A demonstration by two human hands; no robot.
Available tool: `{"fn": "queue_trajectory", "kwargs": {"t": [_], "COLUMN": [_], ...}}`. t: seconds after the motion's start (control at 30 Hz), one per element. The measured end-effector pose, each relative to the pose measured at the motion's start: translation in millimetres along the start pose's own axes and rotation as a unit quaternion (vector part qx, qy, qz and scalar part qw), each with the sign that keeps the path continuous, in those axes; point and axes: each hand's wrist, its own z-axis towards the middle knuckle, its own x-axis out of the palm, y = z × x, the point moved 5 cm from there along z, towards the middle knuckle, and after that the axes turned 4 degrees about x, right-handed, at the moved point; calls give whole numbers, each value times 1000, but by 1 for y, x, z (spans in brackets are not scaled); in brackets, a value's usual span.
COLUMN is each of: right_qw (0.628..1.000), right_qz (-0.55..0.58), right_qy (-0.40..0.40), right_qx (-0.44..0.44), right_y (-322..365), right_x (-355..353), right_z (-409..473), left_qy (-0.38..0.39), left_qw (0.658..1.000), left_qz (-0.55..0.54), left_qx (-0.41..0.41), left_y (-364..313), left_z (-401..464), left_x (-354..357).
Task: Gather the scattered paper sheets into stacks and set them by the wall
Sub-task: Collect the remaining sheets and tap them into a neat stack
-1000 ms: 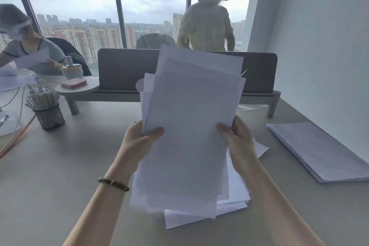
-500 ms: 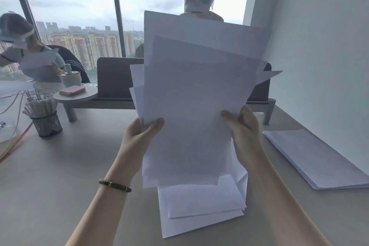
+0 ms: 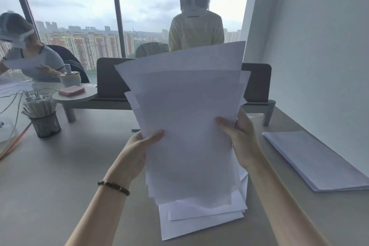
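Held sheets (image 3: 187,126) fill centre frame, loose pile (image 3: 199,223) on the desk (image 3: 60,185) below them, finished stack (image 3: 319,160) right, pen cup (image 3: 45,124) left.

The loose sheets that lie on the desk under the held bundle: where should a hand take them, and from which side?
Probably at their near edge and right side. The loose sheets lie flat and fanned on the desk, with those edges bare, while the held bundle covers their far part. Both the left hand and right hand grip that bundle, so it likely goes down first.
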Motion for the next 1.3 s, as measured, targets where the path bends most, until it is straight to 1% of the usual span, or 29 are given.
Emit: {"fn": "queue_trajectory", "kwargs": {"t": [0.2, 0.3, 0.37, 0.47, 0.53, 0.63, 0.73, 0.9, 1.03, 1.13, 1.3], "right_qw": [999, 999, 998, 996, 996, 999, 999, 999, 999, 999, 999], "right_qz": [31, 43, 49, 67, 54, 19, 15, 15, 24, 2, -39], "right_qy": [17, 6, -6, -44, -56, -30, -10, -19, -36, -28, -4], "right_qx": [15, 27, 35, 47, 34, 15, 29, 34, 33, 32, 38], "right_y": [-7, -9, -11, -14, -14, -14, -19, -26, -27, -28, -40], "right_x": [1, 0, -2, -9, -13, -12, -10, -15, -20, -19, -15], "right_z": [1, 1, 2, 2, 3, 3, -1, -2, -1, -2, -6], "left_qy": [21, 27, 18, 13, 12, 8, 10, 16, 20, 11, 2], "left_qw": [997, 992, 991, 991, 990, 988, 985, 985, 987, 987, 980], "left_qz": [24, 37, 34, 40, 57, 80, 99, 115, 107, 116, 143], "left_qx": [75, 114, 127, 130, 131, 135, 141, 129, 121, 114, 140], "left_y": [-8, -16, -20, -23, -24, -21, -15, -12, -13, -9, -1], "left_z": [3, 1, 0, -1, -1, 1, 1, 1, 2, 3, 3], "left_x": [-1, 4, 7, 10, 11, 9, 8, 7, 8, 7, 6]}}
